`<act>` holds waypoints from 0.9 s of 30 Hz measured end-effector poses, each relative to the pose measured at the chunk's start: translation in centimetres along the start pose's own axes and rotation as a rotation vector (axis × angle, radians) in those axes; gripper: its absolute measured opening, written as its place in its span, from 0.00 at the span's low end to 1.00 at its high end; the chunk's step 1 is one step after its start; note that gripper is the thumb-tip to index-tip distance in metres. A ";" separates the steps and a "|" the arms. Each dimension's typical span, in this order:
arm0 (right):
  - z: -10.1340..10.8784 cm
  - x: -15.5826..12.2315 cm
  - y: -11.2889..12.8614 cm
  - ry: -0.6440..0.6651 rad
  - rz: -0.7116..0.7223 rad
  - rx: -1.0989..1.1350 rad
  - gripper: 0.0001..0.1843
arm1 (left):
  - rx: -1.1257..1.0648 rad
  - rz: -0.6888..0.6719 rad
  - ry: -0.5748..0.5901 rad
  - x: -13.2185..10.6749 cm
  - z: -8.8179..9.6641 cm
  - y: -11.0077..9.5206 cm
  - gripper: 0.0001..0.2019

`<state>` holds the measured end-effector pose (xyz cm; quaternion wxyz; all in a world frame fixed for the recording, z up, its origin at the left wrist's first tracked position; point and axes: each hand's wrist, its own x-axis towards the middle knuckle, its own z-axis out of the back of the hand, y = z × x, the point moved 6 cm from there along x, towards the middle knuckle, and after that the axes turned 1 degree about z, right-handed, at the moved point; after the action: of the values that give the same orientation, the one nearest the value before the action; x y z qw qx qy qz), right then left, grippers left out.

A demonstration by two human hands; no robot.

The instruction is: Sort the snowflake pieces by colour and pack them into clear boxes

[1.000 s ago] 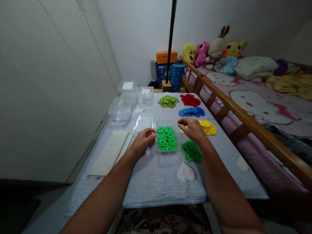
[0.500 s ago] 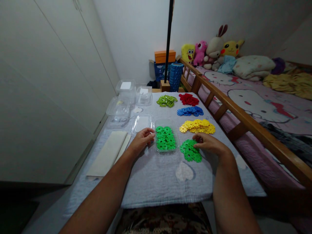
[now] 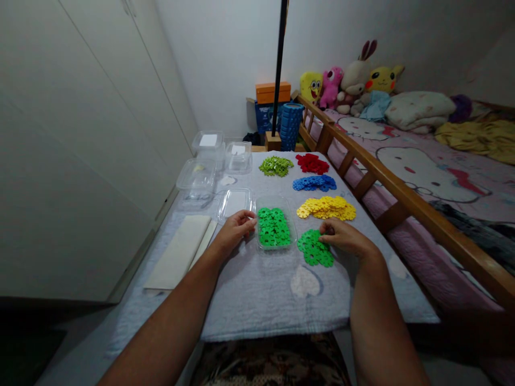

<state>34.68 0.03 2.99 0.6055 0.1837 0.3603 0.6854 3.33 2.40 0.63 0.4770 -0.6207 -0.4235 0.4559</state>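
Note:
A clear plastic box [image 3: 294,224] holds bright green flower-shaped discs. My left hand [image 3: 235,229] rests against the box's left rim, fingers curled on it. To the right of the box lies a loose pile of dark green discs [image 3: 315,250]. My right hand [image 3: 345,238] lies on the pile's right edge, fingers pinched on discs there. Beyond it sit piles of yellow discs [image 3: 328,208], blue discs [image 3: 314,183], red discs [image 3: 313,163] and lime discs [image 3: 276,165].
A grey cloth [image 3: 257,289] covers the table. The box's clear lid [image 3: 234,203] lies beside it, with several empty clear boxes [image 3: 197,179] behind and a flat white pad [image 3: 181,251] at left. A wooden bed rail [image 3: 402,198] runs along the right. A black pole [image 3: 278,69] stands at the back.
My right hand came down from above the box's far corner to the dark green pile and closed its fingers on the pile's edge. The left hand stayed at the box.

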 end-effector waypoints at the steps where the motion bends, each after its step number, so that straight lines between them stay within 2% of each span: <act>1: 0.1 -0.1 0.0 -0.004 0.000 -0.009 0.08 | -0.005 0.001 0.000 0.0 0.0 0.0 0.18; 6: 0.1 -0.5 -0.5 -0.034 -0.001 -0.083 0.11 | -0.011 0.008 -0.010 0.0 0.0 0.1 0.18; 10: -0.2 -0.6 -0.9 -0.064 -0.005 -0.124 0.08 | -0.018 0.007 -0.009 0.0 0.0 0.2 0.17; 14: 0.5 -0.8 -0.3 -0.059 -0.011 -0.094 0.04 | -0.017 0.002 -0.002 0.0 0.0 0.1 0.17; 16: 1.0 -1.1 0.8 -0.018 0.007 -0.075 0.03 | -0.016 0.005 -0.003 -0.1 0.0 0.1 0.17; 19: 1.7 -1.2 3.3 0.010 0.081 -0.048 0.08 | -0.026 0.008 -0.008 -0.1 -0.1 0.1 0.17; 23: 1.8 0.1 7.3 -0.149 0.201 0.000 0.07 | -0.055 0.007 -0.002 -0.1 -0.2 0.3 0.17; 27: -0.5 2.6 10.3 -0.295 0.327 -0.073 0.04 | -0.055 0.006 0.008 0.0 -0.1 0.3 0.18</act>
<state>26.63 2.34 9.50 0.5387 0.3158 0.2082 0.7528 3.50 2.32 0.34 0.4602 -0.6367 -0.4321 0.4429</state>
